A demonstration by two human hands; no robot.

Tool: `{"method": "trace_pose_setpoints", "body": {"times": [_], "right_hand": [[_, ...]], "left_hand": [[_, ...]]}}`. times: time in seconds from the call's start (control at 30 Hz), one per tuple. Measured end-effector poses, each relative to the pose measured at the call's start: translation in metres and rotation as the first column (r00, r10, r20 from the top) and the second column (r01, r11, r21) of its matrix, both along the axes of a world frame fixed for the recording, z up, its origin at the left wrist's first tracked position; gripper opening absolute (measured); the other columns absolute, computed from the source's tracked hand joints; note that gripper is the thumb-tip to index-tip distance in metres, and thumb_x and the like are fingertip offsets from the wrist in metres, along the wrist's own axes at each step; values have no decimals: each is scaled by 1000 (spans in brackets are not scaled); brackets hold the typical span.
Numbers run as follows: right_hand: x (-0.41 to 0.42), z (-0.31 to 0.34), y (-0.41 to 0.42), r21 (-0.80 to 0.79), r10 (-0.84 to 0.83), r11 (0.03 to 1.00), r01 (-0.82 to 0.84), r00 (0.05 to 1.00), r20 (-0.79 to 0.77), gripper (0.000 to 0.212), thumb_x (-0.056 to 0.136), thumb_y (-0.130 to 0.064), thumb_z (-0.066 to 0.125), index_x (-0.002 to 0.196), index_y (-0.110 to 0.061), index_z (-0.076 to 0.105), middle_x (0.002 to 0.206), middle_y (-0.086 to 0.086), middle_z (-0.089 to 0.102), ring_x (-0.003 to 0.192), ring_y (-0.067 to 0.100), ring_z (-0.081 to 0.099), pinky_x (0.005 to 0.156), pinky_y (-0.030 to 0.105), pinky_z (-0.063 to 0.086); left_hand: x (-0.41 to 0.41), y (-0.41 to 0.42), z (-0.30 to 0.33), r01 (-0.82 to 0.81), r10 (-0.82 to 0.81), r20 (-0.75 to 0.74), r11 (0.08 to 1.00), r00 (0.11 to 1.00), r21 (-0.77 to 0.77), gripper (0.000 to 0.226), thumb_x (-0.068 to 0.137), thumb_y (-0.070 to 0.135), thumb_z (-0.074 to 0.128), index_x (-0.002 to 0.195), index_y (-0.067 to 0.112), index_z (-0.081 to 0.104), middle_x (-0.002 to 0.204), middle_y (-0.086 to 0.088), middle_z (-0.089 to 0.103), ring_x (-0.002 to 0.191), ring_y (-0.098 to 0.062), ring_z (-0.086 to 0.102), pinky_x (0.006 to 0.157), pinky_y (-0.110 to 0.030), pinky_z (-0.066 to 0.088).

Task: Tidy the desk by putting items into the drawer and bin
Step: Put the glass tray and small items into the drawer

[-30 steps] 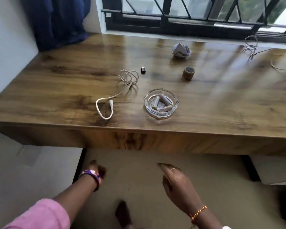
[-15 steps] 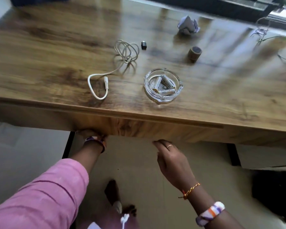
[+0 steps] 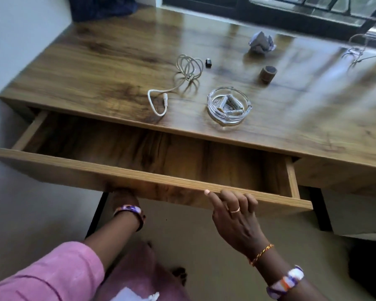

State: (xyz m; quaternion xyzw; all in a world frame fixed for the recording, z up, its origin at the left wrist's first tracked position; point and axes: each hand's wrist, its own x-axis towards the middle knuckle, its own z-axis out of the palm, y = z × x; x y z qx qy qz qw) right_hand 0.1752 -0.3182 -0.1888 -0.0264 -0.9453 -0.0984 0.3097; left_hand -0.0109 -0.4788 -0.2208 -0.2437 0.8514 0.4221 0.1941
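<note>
A: Start at your left. Where is your left hand?

B: Under the drawer front, near its left-middle. You can see your wrist and its bracelet, but the fingers are hidden behind the panel, so I cannot tell whether they are curled or flat.

A: And the drawer?

B: It stands pulled out below the desk top. What shows of its floor is bare wood.

A: What lies on the desk, moving right?

B: First the white cable, its coil toward the back and its plug end looping toward the front edge. Just right of the coil sits a small black adapter, apart from it. Nearer you stands the glass ashtray with batteries lying inside. Behind it, toward the window, is a crumpled paper, and to the ashtray's right rear a short brown cylinder, perhaps a tape roll; it is too blurred to be sure. At the far right lies a thin tangled wire.

A: Your right hand?

B: Its fingers hook over the top edge of the drawer front, right of middle, bent and close together, gripping the panel. A ring shows on one finger, bracelets on the wrist
</note>
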Motion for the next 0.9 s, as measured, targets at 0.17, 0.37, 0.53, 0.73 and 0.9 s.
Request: {"method": "trace_pose_setpoints", "body": {"times": [0.17,0.37,0.53,0.73,0.9], "right_hand": [[-27,30,2,-194,-37,978,74,982,186,45,81,-31,47,125,-17,46,119,5,45,104,22,46,89,35,33],[-37,38,-8,-167,-154,956,240,901,406,28,80,-47,46,80,-21,55,72,-2,64,62,20,64,55,32,44],[-31,51,-16,-229,-127,935,269,860,494,30,90,-44,47,90,-15,54,88,6,65,83,29,63,70,36,42],[4,54,-49,-264,-79,927,266,828,556,34,94,-47,39,98,-15,51,103,7,63,96,29,59,75,35,39],[47,54,-85,-302,-2,934,193,846,533,35,94,-46,41,98,-13,52,101,10,63,95,32,57,65,31,26]], "left_hand": [[46,1,39,131,-82,-441,988,894,81,83,70,11,63,140,-9,22,148,-27,17,128,-45,35,107,-48,34],[46,10,79,510,-858,-514,446,8,-736,67,77,39,53,138,17,35,150,-17,26,141,-27,14,110,-45,12],[34,13,107,706,-998,-60,59,23,-706,36,91,46,43,114,20,54,117,-3,60,112,-24,54,90,-33,38],[66,-18,106,709,-999,-32,49,37,-703,27,91,40,47,105,20,58,113,-5,63,106,-27,57,84,-32,41],[100,-52,108,722,-999,28,12,44,-692,22,86,37,55,100,21,62,113,-7,62,107,-31,56,75,-28,39]]}}
